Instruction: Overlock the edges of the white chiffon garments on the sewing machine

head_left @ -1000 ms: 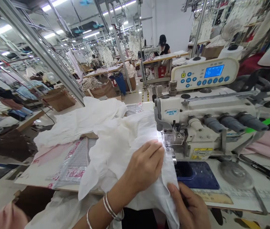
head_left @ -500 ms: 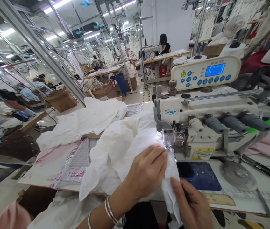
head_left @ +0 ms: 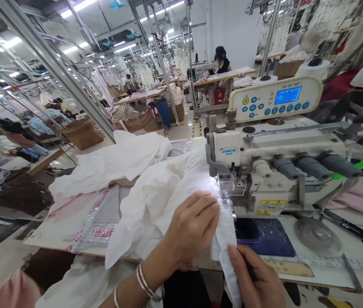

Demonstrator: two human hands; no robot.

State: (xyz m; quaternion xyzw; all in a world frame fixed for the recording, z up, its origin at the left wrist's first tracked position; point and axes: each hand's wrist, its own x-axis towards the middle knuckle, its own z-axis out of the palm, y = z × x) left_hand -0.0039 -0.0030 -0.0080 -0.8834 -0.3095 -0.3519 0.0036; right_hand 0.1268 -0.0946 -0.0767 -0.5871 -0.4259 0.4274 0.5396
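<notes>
My left hand [head_left: 190,224] lies fingers down on a white garment [head_left: 165,192], pressing it flat just left of the presser foot [head_left: 225,193] of a white overlock sewing machine [head_left: 274,164]. Silver bangles circle that wrist. Below the needle, my right hand [head_left: 254,280] pinches the hanging edge of the same white fabric, thumb on top. The cloth runs under the foot and trails off the table's front edge.
More white fabric [head_left: 114,162] is heaped at the back left of the table, over printed plastic bags [head_left: 99,218]. The machine's control panel [head_left: 274,100] stands behind. Pink cloth [head_left: 361,196] lies at the right. A seated person [head_left: 220,62] works at a far table.
The fabric's front edge has drawn in and narrowed under my right hand. My left hand slid slightly left and back along the cloth; the machine stays put.
</notes>
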